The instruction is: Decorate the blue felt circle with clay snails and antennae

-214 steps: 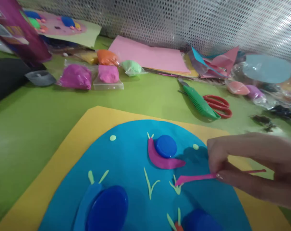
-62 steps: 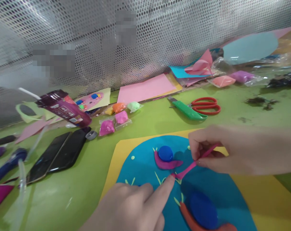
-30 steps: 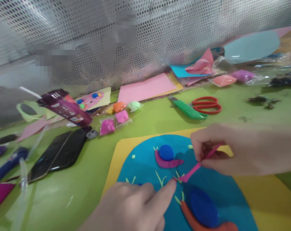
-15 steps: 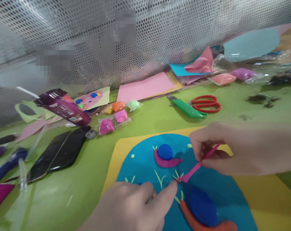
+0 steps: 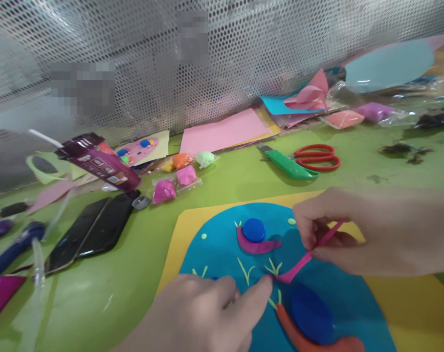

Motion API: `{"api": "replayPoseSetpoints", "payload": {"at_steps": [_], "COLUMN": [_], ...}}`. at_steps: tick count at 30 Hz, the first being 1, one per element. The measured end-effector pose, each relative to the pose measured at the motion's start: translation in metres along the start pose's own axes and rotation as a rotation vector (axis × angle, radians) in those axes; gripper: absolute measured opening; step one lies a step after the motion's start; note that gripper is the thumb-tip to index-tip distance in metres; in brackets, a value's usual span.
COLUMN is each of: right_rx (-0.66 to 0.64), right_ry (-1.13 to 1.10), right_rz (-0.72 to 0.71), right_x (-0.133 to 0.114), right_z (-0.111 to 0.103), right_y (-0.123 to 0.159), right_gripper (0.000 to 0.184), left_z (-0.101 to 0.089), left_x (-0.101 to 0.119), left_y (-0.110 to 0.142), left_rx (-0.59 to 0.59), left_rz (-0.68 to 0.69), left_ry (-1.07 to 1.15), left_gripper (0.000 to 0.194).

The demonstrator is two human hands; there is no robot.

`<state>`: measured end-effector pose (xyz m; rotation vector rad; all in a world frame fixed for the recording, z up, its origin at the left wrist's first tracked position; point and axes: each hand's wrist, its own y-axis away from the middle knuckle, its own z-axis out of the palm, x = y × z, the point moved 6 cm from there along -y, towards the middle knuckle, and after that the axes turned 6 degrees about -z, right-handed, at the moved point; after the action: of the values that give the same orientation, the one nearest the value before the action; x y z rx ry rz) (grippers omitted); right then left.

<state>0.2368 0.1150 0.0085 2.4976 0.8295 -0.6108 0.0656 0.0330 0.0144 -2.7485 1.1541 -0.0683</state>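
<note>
My right hand (image 5: 332, 234) pinches a pink plastic modelling tool (image 5: 299, 266), its flat tip low over the blue paper (image 5: 214, 254) beside a small pale green clay grass tuft (image 5: 274, 266). My left hand (image 5: 207, 313) rests on the paper with its index finger stretched out, the fingertip close to the tool tip and the tuft; its other fingers are curled. Above the tuft lies a magenta clay snail body (image 5: 256, 247) with a blue round shell (image 5: 254, 230). Below it is an orange clay snail body (image 5: 299, 332) with a larger blue shell (image 5: 312, 313), partly cut off by the frame.
Yellow paper (image 5: 409, 303) lies under the blue piece. Beyond it are a green cutter (image 5: 290, 164), red-handled scissors (image 5: 319, 156) and bagged clay (image 5: 164, 190). To the left are a black phone (image 5: 104, 230) and a purple tumbler (image 5: 100, 161) with a straw, near a perforated metal panel (image 5: 222, 63).
The modelling tool's tip has shifted slightly down and right, a little away from the grass tuft. My left hand stays nearly still, and the whole view has moved slightly.
</note>
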Motion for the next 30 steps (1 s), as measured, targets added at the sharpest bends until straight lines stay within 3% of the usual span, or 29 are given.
{"api": "replayPoseSetpoints", "payload": {"at_steps": [7,30], "right_rx": [-0.064,-0.002], "right_ry": [-0.011,0.009], "right_rz": [-0.007,-0.018], "right_x": [-0.003,0.007], "right_z": [0.009,0.014], "right_y": [0.000,0.006], "right_gripper": [0.011,0.013], "left_z": [-0.001,-0.002], "left_x": [0.001,0.002], "left_y": [0.001,-0.001], "left_rx": [-0.003,0.018], "left_rz": [0.012,0.026], "left_ry": [0.017,-0.002], "left_gripper": [0.041,0.040]}}
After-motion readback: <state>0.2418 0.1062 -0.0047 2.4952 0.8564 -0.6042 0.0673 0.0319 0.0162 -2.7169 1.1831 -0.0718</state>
